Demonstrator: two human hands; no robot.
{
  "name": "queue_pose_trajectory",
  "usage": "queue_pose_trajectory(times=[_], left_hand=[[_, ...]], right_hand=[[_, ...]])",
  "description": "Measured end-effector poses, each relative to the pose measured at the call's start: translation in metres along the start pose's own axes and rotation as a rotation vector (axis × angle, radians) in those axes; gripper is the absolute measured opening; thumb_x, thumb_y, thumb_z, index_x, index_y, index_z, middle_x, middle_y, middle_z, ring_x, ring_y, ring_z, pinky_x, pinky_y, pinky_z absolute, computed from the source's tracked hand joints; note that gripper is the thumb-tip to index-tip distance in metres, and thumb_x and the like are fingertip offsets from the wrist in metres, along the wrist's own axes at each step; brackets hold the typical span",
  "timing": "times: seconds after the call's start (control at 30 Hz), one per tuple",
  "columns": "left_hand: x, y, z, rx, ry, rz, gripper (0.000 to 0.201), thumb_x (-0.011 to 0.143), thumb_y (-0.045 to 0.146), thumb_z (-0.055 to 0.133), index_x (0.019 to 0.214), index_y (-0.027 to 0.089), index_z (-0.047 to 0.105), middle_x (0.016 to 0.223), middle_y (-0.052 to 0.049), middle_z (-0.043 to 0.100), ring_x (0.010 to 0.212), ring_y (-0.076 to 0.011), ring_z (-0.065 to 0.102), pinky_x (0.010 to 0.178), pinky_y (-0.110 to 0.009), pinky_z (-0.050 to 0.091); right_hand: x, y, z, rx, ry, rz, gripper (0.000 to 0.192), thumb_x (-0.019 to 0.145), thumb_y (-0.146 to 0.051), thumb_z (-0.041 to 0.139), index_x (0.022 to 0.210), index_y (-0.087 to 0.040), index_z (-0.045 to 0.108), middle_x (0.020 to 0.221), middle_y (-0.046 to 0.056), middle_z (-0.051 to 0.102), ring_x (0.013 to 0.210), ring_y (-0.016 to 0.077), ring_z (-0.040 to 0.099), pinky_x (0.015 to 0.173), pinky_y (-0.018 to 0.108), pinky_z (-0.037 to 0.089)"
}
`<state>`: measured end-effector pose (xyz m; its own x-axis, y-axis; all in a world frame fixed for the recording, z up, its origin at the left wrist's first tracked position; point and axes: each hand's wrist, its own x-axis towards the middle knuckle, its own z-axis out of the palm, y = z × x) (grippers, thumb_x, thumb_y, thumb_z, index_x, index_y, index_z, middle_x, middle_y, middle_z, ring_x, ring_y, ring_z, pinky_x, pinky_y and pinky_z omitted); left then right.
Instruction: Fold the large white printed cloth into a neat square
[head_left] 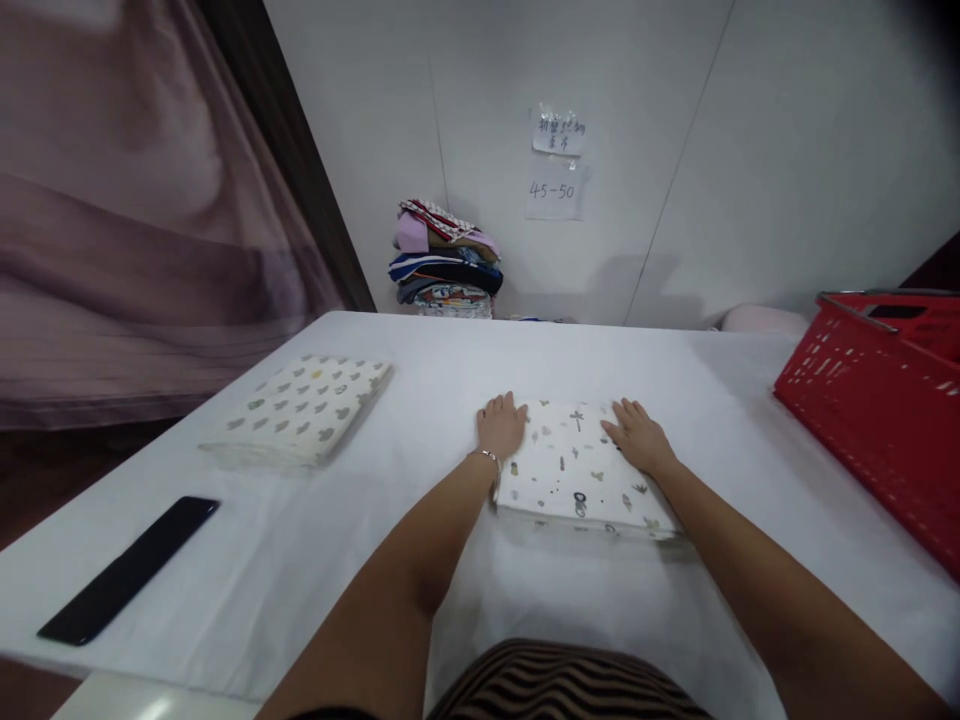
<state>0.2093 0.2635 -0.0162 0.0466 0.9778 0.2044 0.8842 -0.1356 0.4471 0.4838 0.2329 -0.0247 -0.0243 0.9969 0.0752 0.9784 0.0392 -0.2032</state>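
Note:
A folded white cloth with small printed figures (574, 470) lies flat on the white table (450, 360) in front of me. My left hand (501, 425) rests palm down at its far left corner, a thin bracelet on the wrist. My right hand (637, 435) lies flat on its far right part, fingers spread. Neither hand grips anything. A second folded cloth with grey and yellow shapes (300, 410) sits apart to the left.
A black phone (131, 568) lies near the table's front left edge. A red plastic basket (881, 390) stands at the right. A stack of folded clothes (446, 260) sits beyond the table against the wall, under paper notes (556, 160). A curtain hangs left.

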Motion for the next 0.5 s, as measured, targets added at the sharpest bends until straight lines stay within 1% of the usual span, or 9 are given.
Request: queue_pose_trajectory(times=[0.07, 0.17, 0.23, 0.3, 0.37, 0.43, 0.5], left_hand=[[-0.004, -0.001, 0.002, 0.051, -0.015, 0.007, 0.051, 0.095, 0.042, 0.028, 0.136, 0.015, 0.042, 0.135, -0.014, 0.051, 0.127, -0.0281, 0.041, 0.104, -0.049, 0.03], [-0.004, 0.0, -0.001, 0.048, -0.06, -0.039, 0.051, 0.095, 0.041, 0.026, 0.139, 0.018, 0.038, 0.139, -0.012, 0.048, 0.131, -0.0263, 0.038, 0.107, -0.047, 0.026], [0.001, 0.002, -0.007, -0.007, -0.109, -0.078, 0.051, 0.095, 0.041, 0.029, 0.14, 0.019, 0.037, 0.142, -0.011, 0.045, 0.134, -0.0264, 0.033, 0.11, -0.046, 0.022], [0.005, 0.001, -0.015, -0.122, -0.175, -0.132, 0.052, 0.093, 0.044, 0.035, 0.139, 0.02, 0.039, 0.142, -0.01, 0.045, 0.134, -0.0264, 0.034, 0.11, -0.043, 0.021], [0.005, -0.004, -0.025, -0.228, -0.224, -0.198, 0.052, 0.092, 0.046, 0.039, 0.137, 0.02, 0.041, 0.137, -0.01, 0.051, 0.128, -0.0249, 0.042, 0.107, -0.037, 0.028], [-0.004, -0.013, -0.035, -0.276, -0.243, -0.247, 0.049, 0.091, 0.046, 0.04, 0.131, 0.018, 0.049, 0.127, -0.011, 0.06, 0.116, -0.0228, 0.053, 0.097, -0.032, 0.038], [-0.022, -0.021, -0.043, -0.295, -0.257, -0.278, 0.043, 0.091, 0.046, 0.042, 0.117, 0.016, 0.057, 0.112, -0.011, 0.067, 0.1, -0.0208, 0.062, 0.085, -0.028, 0.044]], right_hand=[[-0.001, 0.003, 0.005, 0.015, 0.011, -0.008, 0.062, 0.094, -0.053, 0.027, 0.142, -0.016, 0.038, 0.151, 0.012, 0.03, 0.141, 0.0288, 0.02, 0.109, 0.049, 0.029], [0.001, 0.005, 0.005, 0.073, 0.019, -0.003, 0.061, 0.093, -0.054, 0.031, 0.141, -0.017, 0.041, 0.151, 0.011, 0.031, 0.14, 0.0292, 0.021, 0.11, 0.05, 0.027], [0.004, 0.007, 0.002, 0.187, 0.026, 0.016, 0.06, 0.09, -0.053, 0.038, 0.138, -0.017, 0.045, 0.149, 0.011, 0.034, 0.14, 0.0293, 0.022, 0.111, 0.049, 0.025], [0.004, 0.012, -0.003, 0.354, 0.066, 0.069, 0.057, 0.088, -0.051, 0.043, 0.134, -0.018, 0.049, 0.148, 0.01, 0.037, 0.139, 0.0275, 0.026, 0.112, 0.045, 0.025], [-0.001, 0.021, -0.009, 0.503, 0.148, 0.163, 0.057, 0.087, -0.051, 0.044, 0.134, -0.018, 0.05, 0.146, 0.01, 0.04, 0.136, 0.026, 0.033, 0.111, 0.042, 0.028], [-0.016, 0.032, -0.014, 0.622, 0.211, 0.293, 0.06, 0.086, -0.051, 0.047, 0.136, -0.018, 0.048, 0.143, 0.011, 0.044, 0.13, 0.0266, 0.042, 0.106, 0.04, 0.035], [-0.04, 0.041, -0.016, 0.741, 0.197, 0.415, 0.064, 0.08, -0.05, 0.056, 0.136, -0.018, 0.049, 0.136, 0.012, 0.052, 0.119, 0.0271, 0.052, 0.1, 0.038, 0.042]])
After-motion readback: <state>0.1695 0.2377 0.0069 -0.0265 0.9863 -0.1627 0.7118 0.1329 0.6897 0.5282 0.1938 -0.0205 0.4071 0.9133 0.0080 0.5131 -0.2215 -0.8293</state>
